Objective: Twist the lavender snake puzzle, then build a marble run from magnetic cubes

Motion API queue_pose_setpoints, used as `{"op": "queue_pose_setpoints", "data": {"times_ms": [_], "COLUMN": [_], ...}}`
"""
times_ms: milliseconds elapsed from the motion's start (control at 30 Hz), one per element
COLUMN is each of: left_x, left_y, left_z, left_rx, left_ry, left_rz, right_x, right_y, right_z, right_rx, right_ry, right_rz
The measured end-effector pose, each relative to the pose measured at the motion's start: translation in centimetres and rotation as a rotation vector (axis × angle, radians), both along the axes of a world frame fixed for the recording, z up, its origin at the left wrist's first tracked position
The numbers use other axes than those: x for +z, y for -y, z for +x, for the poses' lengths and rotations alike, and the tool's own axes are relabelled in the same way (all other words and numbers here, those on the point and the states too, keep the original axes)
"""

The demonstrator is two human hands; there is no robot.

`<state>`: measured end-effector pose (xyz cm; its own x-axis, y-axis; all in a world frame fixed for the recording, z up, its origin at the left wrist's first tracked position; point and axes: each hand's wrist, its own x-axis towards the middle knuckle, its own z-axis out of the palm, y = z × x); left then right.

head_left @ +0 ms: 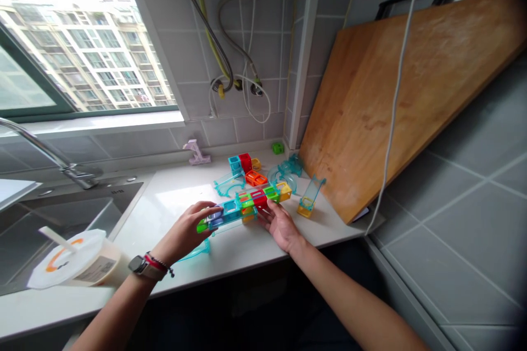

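Note:
A row of joined see-through toy blocks (231, 211), in green, purple, blue, red and yellow, slants above the white counter. My left hand (192, 228) grips its left end, fingers over the purple and green blocks. At the other side, my right hand (282, 227) has its thumb against the row near the red block (258, 198), its fingers partly hidden beneath. Just behind lie an orange block (256, 178) and a joined blue and red pair (245, 163). A yellow block with a clear blue slide (311, 197) stands to the right.
A lidded drink cup with a straw (78, 263) stands at the left by the sink (123, 214) and faucet (68, 164). A large wooden board (395, 82) leans at the right, a white cord (397, 93) hanging before it. Curved blue track pieces (284, 178) lie behind the row.

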<state>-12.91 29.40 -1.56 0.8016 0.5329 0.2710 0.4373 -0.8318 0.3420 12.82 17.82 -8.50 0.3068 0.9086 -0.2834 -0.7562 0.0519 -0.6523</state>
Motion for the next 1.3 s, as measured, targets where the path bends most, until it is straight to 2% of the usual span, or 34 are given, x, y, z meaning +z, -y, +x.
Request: {"op": "queue_pose_setpoints", "data": {"times_ms": [267, 467, 733, 1000, 1300], "left_x": [-1.3, -1.9, -3.5, -4.0, -4.6], "left_y": [0.9, 2.3, 2.3, 1.6, 0.6], "left_z": [1.6, 3.0, 4.0, 3.7, 3.6], "left_rx": [0.031, 0.125, 0.152, 0.116, -0.005], "left_ry": [0.112, 0.263, 0.359, 0.395, 0.545], "left_rz": [-0.039, -0.055, -0.060, -0.072, -0.030], "right_x": [-0.3, -0.6, -1.5, -1.7, -1.0], "right_y": [-2.1, -3.5, -4.3, -3.5, -3.1], "right_z": [1.9, 3.2, 3.3, 2.7, 2.3], "right_rx": [-0.027, -0.027, -0.060, -0.074, -0.049], "right_ry": [0.015, 0.041, 0.088, 0.143, 0.187], "right_rz": [-0.010, -0.036, -0.006, 0.033, 0.109]}}
